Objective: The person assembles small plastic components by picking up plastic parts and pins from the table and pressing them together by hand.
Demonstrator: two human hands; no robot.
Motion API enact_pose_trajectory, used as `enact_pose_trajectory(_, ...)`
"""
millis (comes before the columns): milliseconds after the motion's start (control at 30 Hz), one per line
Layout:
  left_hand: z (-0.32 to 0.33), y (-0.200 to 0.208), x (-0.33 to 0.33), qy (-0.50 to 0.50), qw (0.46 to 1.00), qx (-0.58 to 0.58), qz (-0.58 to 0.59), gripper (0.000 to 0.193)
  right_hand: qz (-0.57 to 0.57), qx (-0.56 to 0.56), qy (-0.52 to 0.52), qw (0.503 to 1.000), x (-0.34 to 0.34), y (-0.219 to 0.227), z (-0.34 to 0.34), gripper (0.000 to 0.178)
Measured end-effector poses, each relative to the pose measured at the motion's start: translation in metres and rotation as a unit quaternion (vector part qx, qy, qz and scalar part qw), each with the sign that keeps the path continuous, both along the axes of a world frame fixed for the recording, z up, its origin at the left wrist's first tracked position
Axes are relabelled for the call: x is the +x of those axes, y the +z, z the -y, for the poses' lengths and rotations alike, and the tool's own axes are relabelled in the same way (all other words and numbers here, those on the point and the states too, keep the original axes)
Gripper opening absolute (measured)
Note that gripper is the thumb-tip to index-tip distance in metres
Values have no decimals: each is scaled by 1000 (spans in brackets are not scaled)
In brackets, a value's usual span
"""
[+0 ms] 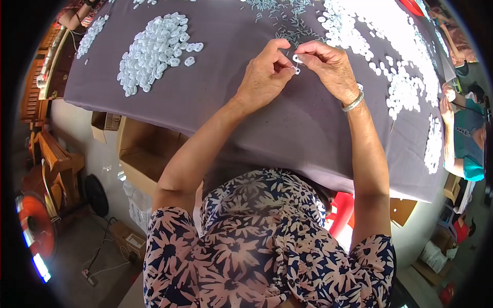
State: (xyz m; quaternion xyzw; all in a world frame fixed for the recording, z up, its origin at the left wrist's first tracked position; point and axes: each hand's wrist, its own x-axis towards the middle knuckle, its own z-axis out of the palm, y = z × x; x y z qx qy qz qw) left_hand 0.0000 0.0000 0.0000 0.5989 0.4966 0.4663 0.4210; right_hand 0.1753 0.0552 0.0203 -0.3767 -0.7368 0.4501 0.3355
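Right hand (331,68): its thumb and finger pinch the top bit (296,58), small and white.
Left hand (263,78): its fingertips pinch the low bit (297,71), just under the top one.
Gap: something thin seems to join them; from here, too small to tell.
Slip: a bit could drop, I think, as only fingertips hold it.
Pins (290,23): loose and grey, past the hands; a knuckle's bump could scatter them.
Cloth (205,102): left pile (154,53), right pile (405,92); a dropped bit could get lost in either.
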Motion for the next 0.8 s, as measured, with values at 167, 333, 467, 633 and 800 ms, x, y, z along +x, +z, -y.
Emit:
enact_pose_trajectory(167,0,-1,1,-6,1000,8,-6,43,18,19,-6,1000,0,0,1,12)
enact_pose_trajectory(333,-1,-1,1,4,1000,24,-7,40,16,16,-4,1000,1,-1,-1,12)
enact_pose_trajectory(467,-1,-2,1,7,1000,22,-4,40,25,25,-11,999,0,0,1,11)
enact_pose_trajectory(633,-2,-3,1,6,1000,24,-9,40,20,33,-10,999,0,-1,0,11)
enact_pose_trajectory(800,-1,-2,1,5,1000,22,-9,40,23,29,-16,999,-1,-1,1,11)
